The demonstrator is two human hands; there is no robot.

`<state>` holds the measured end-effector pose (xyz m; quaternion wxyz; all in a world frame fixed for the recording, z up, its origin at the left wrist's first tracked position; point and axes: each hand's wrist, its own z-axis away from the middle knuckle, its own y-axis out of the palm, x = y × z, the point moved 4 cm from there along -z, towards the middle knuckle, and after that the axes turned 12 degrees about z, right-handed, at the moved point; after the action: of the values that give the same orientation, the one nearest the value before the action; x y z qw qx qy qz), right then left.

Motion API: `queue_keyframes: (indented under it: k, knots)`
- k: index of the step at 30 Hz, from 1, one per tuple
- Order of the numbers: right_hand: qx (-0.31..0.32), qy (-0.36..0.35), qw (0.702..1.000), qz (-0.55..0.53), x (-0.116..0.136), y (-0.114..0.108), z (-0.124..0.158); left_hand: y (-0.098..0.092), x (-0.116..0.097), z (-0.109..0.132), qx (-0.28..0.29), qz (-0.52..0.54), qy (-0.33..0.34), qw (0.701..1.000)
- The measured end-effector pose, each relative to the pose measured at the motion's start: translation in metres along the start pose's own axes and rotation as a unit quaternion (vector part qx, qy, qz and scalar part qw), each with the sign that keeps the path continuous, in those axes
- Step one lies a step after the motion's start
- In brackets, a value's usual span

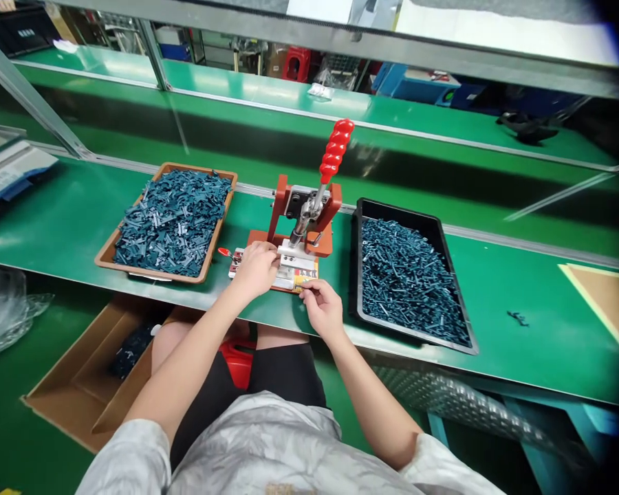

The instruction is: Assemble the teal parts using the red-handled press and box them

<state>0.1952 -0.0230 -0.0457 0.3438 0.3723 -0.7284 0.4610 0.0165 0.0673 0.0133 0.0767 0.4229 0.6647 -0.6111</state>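
Note:
In the middle of the bench stands a toggle clamp press with a red ribbed handle (336,151), its lever upright. Beneath its pressing block lies a metal fixture (285,282) on a brown base. My left hand (258,269) is at the fixture's left side, fingers curled in beside the pressing block; its fingertips are mostly hidden. At the fixture's front right corner, my right hand (324,307) has thumb and forefinger pinched together beside a yellow label (304,278). Whatever lies between those fingers is too small to make out.
To the left, a brown tray (202,275) holds a heap of flat dark parts. A black tray (360,275) of thin dark parts stands to the right. Some loose parts (518,317) lie farther right. A cardboard box (72,388) sits below the bench edge; a metal shelf (340,42) spans overhead.

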Motion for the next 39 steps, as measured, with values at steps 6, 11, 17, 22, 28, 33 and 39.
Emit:
queue_keyframes:
  k: [6, 11, 17, 22, 28, 33, 39]
  knots:
    - [-0.01, -0.007, 1.0, 0.019, -0.003, -0.006, 0.002, 0.007, 0.0, -0.003, 0.0, -0.003, -0.047, 0.999]
    - [-0.007, 0.046, 0.999, -0.02, -0.004, -0.003, 0.002, 0.007, 0.001, -0.001, 0.041, 0.002, -0.03, 0.999]
    - [-0.021, 0.069, 0.997, -0.01, -0.007, -0.008, -0.017, 0.009, -0.002, -0.001, 0.043, -0.009, -0.037, 0.998]
    - [0.024, 0.064, 0.997, 0.041, -0.011, -0.005, -0.04, 0.007, -0.003, 0.001, 0.054, -0.02, -0.015, 0.998]
    - [0.038, 0.0, 0.994, 0.104, -0.007, 0.011, -0.064, 0.003, -0.003, 0.004, 0.084, -0.023, 0.005, 0.996]
    - [0.053, -0.011, 0.991, 0.122, -0.008, 0.016, -0.068, 0.004, -0.004, 0.006, 0.071, -0.019, 0.0, 0.997]
    - [0.039, 0.001, 0.996, 0.08, -0.011, 0.029, -0.065, 0.006, -0.004, 0.007, 0.07, -0.023, 0.003, 0.997]
